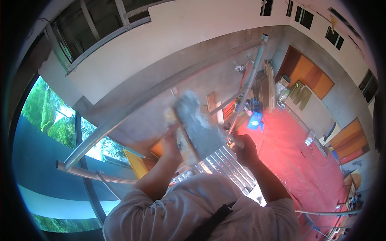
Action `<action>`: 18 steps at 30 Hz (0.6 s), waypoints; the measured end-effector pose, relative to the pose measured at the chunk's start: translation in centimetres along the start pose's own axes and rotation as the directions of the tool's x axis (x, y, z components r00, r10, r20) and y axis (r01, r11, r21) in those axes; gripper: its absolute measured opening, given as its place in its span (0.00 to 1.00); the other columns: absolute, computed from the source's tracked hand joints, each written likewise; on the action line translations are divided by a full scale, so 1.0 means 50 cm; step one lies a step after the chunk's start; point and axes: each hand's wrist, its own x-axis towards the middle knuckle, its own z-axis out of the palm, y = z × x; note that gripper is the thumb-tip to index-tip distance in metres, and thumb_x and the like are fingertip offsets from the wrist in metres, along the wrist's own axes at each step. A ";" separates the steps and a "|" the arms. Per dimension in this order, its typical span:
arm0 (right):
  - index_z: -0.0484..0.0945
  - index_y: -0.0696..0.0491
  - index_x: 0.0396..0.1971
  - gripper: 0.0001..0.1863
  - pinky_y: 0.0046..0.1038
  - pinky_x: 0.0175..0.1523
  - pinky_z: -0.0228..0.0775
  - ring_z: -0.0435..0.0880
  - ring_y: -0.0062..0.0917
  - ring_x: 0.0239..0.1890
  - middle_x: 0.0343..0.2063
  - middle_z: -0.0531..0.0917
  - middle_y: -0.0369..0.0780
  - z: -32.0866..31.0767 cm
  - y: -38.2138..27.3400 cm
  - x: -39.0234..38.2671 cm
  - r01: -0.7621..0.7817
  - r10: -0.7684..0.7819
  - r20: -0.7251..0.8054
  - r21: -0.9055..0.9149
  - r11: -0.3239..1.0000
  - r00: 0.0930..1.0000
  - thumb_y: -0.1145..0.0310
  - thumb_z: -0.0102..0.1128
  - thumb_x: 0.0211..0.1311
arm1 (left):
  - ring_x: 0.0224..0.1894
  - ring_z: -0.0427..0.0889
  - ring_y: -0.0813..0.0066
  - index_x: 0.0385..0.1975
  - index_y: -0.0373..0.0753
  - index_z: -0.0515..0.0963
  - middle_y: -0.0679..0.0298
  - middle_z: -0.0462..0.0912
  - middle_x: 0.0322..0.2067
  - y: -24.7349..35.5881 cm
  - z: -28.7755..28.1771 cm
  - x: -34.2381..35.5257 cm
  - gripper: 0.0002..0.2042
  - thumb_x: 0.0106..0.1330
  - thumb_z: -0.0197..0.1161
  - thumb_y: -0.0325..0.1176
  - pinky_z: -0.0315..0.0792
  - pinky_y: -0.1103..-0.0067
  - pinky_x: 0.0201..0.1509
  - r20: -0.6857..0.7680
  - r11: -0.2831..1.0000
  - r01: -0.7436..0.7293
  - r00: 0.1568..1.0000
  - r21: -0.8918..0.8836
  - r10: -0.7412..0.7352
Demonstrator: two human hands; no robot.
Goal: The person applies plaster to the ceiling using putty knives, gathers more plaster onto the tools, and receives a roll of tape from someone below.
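Note:
In front of my chest is a flat grey plasterer's hawk (201,130), smeared with wet grey-white plaster and blurred by motion. My left hand (172,146) is closed on its left side, beside a pale wooden edge strip (185,138). At the board's lower right corner, my right hand (244,150) makes a fist with the fingers wrapped round. What that fist grips is hidden; it may be a handle by the board's edge. Below the board shows a perforated metal scaffold platform (229,166).
Metal scaffold tubes (161,86) cross ahead and at the left, near a window (52,116). The wall ahead (225,36) is part white, part bare grey. Far below lies a red-covered floor (289,156) with stacked boards (268,86), a blue bag (255,120) and orange doors (307,74).

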 end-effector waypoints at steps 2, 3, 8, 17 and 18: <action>0.72 0.57 0.48 0.17 0.34 0.45 0.73 0.82 0.34 0.41 0.49 0.82 0.45 0.038 -0.028 -0.002 -0.610 0.782 -0.124 0.556 0.565 0.611 0.61 0.55 0.67 | 0.42 0.83 0.64 0.50 0.33 0.74 0.57 0.81 0.42 0.021 -0.033 0.003 0.15 0.69 0.56 0.36 0.77 0.69 0.48 0.107 0.930 -0.353 0.934 0.104 0.342; 0.71 0.56 0.53 0.19 0.35 0.52 0.74 0.82 0.34 0.47 0.50 0.81 0.43 0.033 -0.026 0.006 -0.723 0.899 0.021 0.602 0.339 0.438 0.58 0.50 0.72 | 0.46 0.82 0.63 0.51 0.33 0.73 0.56 0.80 0.45 0.022 -0.044 0.003 0.15 0.71 0.55 0.35 0.76 0.67 0.51 0.171 0.845 -0.517 0.853 0.137 0.494; 0.68 0.59 0.58 0.20 0.36 0.60 0.71 0.79 0.33 0.53 0.50 0.78 0.44 0.003 -0.119 0.116 -0.010 0.723 0.480 0.836 -0.548 0.496 0.63 0.42 0.74 | 0.47 0.82 0.58 0.43 0.33 0.78 0.49 0.81 0.46 0.007 0.004 -0.037 0.14 0.57 0.65 0.27 0.76 0.67 0.48 0.842 -0.082 -0.894 0.380 0.440 0.384; 0.64 0.60 0.60 0.22 0.39 0.58 0.73 0.79 0.37 0.53 0.53 0.77 0.45 -0.009 -0.137 0.159 -0.088 0.726 0.447 0.876 -0.475 0.522 0.61 0.42 0.74 | 0.49 0.78 0.54 0.45 0.36 0.78 0.55 0.79 0.52 0.065 0.043 -0.062 0.23 0.46 0.70 0.29 0.74 0.65 0.51 0.972 -0.472 -0.855 0.235 0.214 0.015; 0.65 0.57 0.60 0.21 0.41 0.59 0.73 0.80 0.37 0.53 0.51 0.79 0.44 -0.002 -0.119 0.143 -0.089 0.696 0.413 0.888 -0.452 0.588 0.61 0.45 0.74 | 0.49 0.78 0.54 0.45 0.36 0.78 0.55 0.79 0.52 0.077 0.042 -0.066 0.23 0.46 0.70 0.29 0.74 0.65 0.51 0.974 -0.482 -0.851 0.226 0.209 0.024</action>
